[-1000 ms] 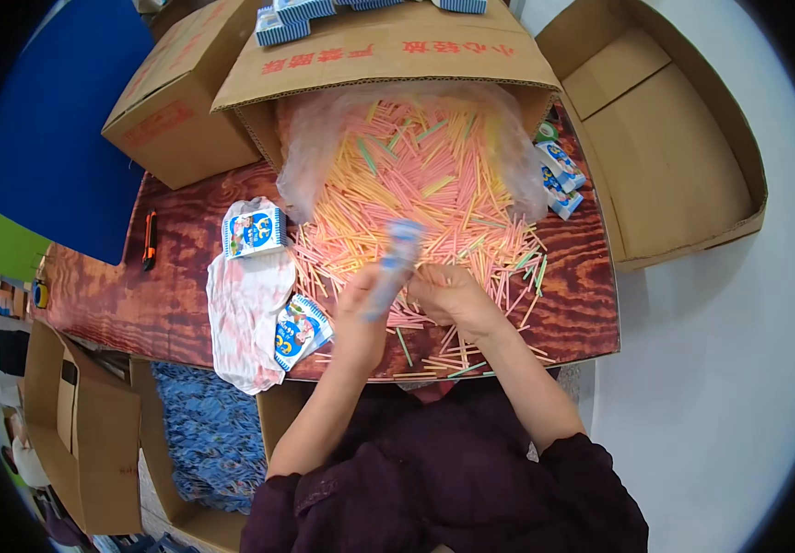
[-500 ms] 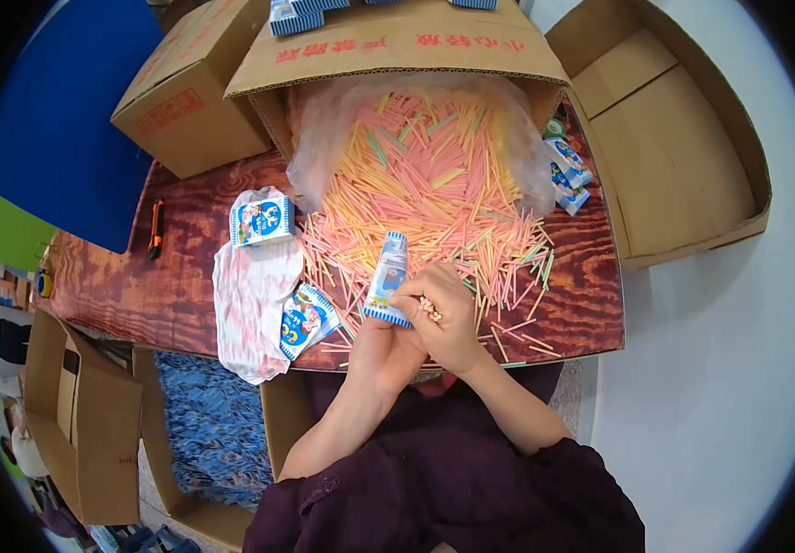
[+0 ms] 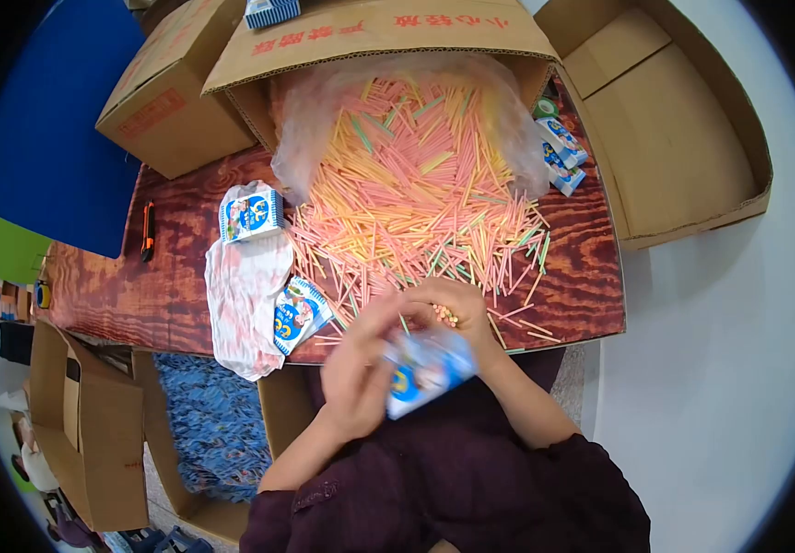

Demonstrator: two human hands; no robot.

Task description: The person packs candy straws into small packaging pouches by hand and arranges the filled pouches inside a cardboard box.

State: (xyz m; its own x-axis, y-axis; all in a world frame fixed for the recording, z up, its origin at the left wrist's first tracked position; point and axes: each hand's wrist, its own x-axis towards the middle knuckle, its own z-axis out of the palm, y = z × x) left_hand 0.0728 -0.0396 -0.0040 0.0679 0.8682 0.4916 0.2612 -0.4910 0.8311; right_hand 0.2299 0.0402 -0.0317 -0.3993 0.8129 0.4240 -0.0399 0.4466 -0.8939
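My right hand (image 3: 460, 313) is closed round a small bundle of thin sticks (image 3: 445, 315), whose ends show between the fingers. Just below it, a blue-and-white packet (image 3: 430, 369) is tilted and blurred by motion. My left hand (image 3: 361, 369) lies against the packet's left side, its fingers smeared, so its grip is unclear. Beyond both hands, pink, yellow and green sticks (image 3: 407, 194) spill from a plastic-lined carton (image 3: 379, 37) onto the table. To the left, one packet (image 3: 250, 214) rests at the top of a white-and-pink cloth (image 3: 248, 295), with more packets (image 3: 298, 315) at its right edge.
An orange cutter (image 3: 148, 230) lies on the left of the patterned table (image 3: 176, 313). More packets (image 3: 561, 157) and green tape (image 3: 546, 109) are at the right. An open carton (image 3: 674, 138) stands far right; another (image 3: 268, 415) below left holds blue wrappers (image 3: 209, 424).
The packet has moved down toward my body and turned from upright to slanted. My left hand has shifted left and up. The bundle stays in my right hand.
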